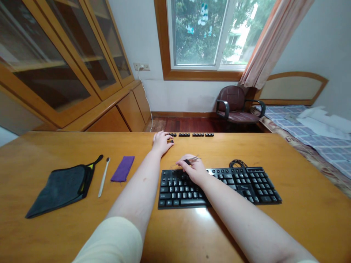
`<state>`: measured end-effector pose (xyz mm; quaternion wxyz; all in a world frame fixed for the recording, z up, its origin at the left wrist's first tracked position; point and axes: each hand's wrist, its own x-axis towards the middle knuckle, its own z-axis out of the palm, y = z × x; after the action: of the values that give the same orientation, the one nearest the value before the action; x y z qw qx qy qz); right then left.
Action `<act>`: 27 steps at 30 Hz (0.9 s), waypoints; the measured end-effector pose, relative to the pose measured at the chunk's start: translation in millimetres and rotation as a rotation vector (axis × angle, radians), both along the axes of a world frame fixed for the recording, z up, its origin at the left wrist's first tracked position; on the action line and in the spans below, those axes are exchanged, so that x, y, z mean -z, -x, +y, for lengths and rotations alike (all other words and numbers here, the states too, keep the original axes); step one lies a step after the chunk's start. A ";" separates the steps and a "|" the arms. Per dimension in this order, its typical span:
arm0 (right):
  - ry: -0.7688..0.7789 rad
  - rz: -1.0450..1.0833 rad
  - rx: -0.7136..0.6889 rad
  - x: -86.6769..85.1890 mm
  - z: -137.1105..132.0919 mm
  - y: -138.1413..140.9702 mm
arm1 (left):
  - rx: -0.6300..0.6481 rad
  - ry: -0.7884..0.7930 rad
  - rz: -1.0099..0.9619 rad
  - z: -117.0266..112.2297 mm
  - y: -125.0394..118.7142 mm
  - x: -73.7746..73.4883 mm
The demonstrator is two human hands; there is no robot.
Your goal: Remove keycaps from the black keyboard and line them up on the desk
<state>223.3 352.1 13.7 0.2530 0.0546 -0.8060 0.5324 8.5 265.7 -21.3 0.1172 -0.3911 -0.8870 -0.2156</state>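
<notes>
Where keyboard [236, 181] lies, small logo [245, 187], unreadable

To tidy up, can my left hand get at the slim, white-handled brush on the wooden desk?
Probably yes: the left hand would need to draw back leftward past the flat purple cloth, but nothing covers the slim, white-handled brush.

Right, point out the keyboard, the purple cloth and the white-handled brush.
Keyboard [186, 189]: head view, on its keys.
Purple cloth [123, 169]: head view, mid-surface.
White-handled brush [103, 179]: head view, on the handle.
</notes>
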 end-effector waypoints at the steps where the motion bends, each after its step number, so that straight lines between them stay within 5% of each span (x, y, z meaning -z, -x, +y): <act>1: -0.004 -0.001 0.001 -0.2 -0.2 -0.1 | -0.014 -0.012 0.015 -0.6 -0.2 -0.7; 8: 0.028 -0.008 -0.004 -1.1 -0.8 0.0 | -0.263 -0.035 0.019 -6.5 0.6 -6.5; 27: 0.026 -0.014 -0.011 -1.9 -0.5 -0.2 | -0.255 -0.022 -0.037 -2.7 4.6 2.9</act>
<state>223.5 351.5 15.6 0.2450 0.0521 -0.8005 0.5445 3.9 263.0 -24.2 0.1313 -0.2697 -0.9292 -0.2157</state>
